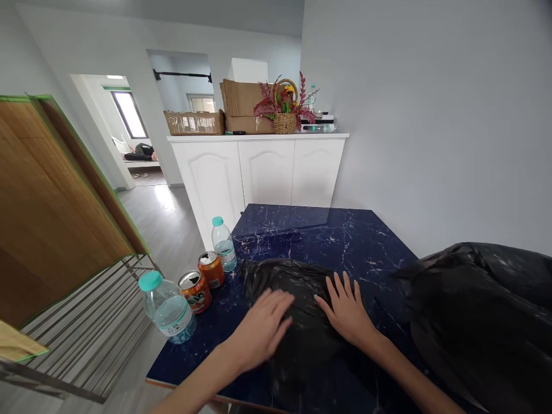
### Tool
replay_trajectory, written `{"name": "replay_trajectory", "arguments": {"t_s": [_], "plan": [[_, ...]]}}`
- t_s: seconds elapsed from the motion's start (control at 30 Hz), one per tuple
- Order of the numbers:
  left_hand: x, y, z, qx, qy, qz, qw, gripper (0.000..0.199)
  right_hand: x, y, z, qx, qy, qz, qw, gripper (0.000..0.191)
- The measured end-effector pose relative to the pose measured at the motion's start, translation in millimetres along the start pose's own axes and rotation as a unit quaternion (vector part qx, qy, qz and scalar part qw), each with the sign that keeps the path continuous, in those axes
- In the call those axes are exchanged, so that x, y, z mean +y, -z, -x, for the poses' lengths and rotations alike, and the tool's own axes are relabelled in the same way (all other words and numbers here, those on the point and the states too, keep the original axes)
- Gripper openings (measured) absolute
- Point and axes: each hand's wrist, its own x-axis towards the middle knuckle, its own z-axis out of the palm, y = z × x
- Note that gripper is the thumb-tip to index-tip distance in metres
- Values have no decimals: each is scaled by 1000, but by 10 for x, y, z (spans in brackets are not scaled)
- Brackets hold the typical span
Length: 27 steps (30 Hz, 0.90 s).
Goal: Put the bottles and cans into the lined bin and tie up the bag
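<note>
Currently resting with the bare right hand (346, 309), fingers spread wide, on the right part of a thin, crumpled black plastic bag (297, 277) lying on a glossy dark-blue table with pale veins (349, 236). Over the same bag with the bare left hand (266, 326), fingers close together and loosely bent; hard to tell whether pressing or just above. To the left, along the table edge: a clear plastic bottle with a turquoise cap (172, 316), two opened orange metal cans (197, 296), then a similar turquoise-capped bottle (225, 248). Off to the right: a large, bulging black plastic sack (483, 322).
</note>
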Motion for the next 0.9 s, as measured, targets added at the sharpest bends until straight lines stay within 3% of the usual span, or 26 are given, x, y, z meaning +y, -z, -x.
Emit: {"name": "replay_trajectory", "arguments": {"t_s": [0.1, 0.2, 0.33, 0.47, 0.6, 0.7, 0.8, 0.9], "plan": [[148, 107, 332, -79, -120, 126, 981, 80, 178, -1, 143, 35, 86, -25, 995, 78], [176, -5, 533, -139, -113, 149, 972, 110, 343, -45, 263, 10, 100, -41, 994, 77], [150, -194, 635, -181, -98, 138, 969, 105, 460, -47, 444, -11, 79, -40, 996, 81], [193, -114, 825, -138, -89, 170, 972, 91, 551, 139, 733, -39, 98, -55, 993, 75], [177, 136, 940, -13, 40, 205, 978, 55, 653, 381, 994, -79, 126, -66, 987, 80], [79, 396, 650, 26, 141, 148, 979, 39, 654, 453, 1047, -47, 137, -77, 986, 70], [-40, 679, 46, -36, 210, -22, 977, 30, 600, 425, 942, 12, 123, -96, 988, 44], [-69, 847, -478, -24, 231, -81, 969, 41, 548, 393, 749, 31, 73, -102, 992, 48]]}}
